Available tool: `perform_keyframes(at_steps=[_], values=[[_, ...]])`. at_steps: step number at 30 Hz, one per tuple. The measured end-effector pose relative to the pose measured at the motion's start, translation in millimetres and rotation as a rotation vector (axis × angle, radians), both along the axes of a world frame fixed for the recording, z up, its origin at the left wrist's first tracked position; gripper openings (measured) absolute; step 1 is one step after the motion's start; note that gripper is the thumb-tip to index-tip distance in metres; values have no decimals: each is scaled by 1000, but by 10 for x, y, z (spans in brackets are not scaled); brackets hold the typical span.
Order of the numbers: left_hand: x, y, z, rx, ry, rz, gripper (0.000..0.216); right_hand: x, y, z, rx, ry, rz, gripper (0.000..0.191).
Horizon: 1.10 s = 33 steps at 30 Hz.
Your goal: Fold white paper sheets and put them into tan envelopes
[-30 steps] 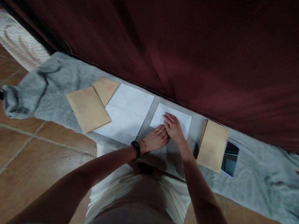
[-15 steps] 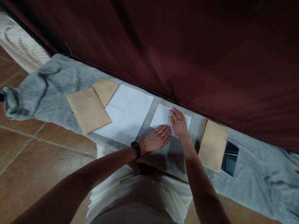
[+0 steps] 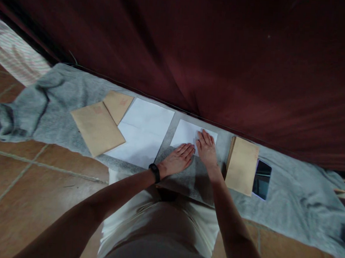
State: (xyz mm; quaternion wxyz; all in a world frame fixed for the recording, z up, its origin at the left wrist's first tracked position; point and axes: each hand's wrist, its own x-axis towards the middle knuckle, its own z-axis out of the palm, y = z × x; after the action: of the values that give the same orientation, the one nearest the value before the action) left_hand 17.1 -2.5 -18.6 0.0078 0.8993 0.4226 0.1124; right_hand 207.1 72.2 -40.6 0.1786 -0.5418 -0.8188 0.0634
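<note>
Squarely in front of the person, a small white paper (image 3: pixel 184 132) lies on a grey cloth (image 3: pixel 60 98), close under a dark red curtain (image 3: pixel 223 62). Both hands lie flat and open, pinching nothing. The right hand (image 3: pixel 208 150) presses palm-down on the paper's right part, fingers straight and close together. The left hand (image 3: pixel 177 159), with a black wristband (image 3: pixel 155 172) behind it, rests mostly on the cloth, its fingertips reaching the paper's near edge; the two hands sit side by side, nearly touching.

Left of the paper lies a larger white sheet (image 3: pixel 144 131), creased across the middle. A brown envelope (image 3: pixel 98 129) overlaps the sheet's left corner, and a second envelope (image 3: pixel 118 104) pokes out from behind it. Each carries a small red mark near its top (too blurred to read).

To the right of the paper, well apart from the hands, is a stack (image 3: pixel 242 165) of brown envelopes, and a dark phone (image 3: pixel 261 179) lies just beside it, partly tucked under its edge. No writing on either can be made out. Brown tiled floor (image 3: pixel 26 182) shows below the cloth.
</note>
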Motion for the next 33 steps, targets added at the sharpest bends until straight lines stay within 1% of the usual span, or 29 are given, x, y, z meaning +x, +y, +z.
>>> perform_keyframes(at_steps=[4,9,17,22,27,33], values=[[3,-3,-2,8,3,6,48,20,-112,-3,8,-5,-27,50],[15,-19,-16,35,21,10,49,141,-191,-6,32,-2,-84,51],[36,-32,-22,16,26,7,50,266,-305,-1,51,-20,-141,52],[39,-37,-7,35,37,3,50,195,-354,9,67,-7,-182,52],[17,-25,-26,25,12,16,49,55,-452,5,22,-1,-158,51],[-72,-2,-42,-4,-88,74,51,81,-511,-8,67,2,-205,52]])
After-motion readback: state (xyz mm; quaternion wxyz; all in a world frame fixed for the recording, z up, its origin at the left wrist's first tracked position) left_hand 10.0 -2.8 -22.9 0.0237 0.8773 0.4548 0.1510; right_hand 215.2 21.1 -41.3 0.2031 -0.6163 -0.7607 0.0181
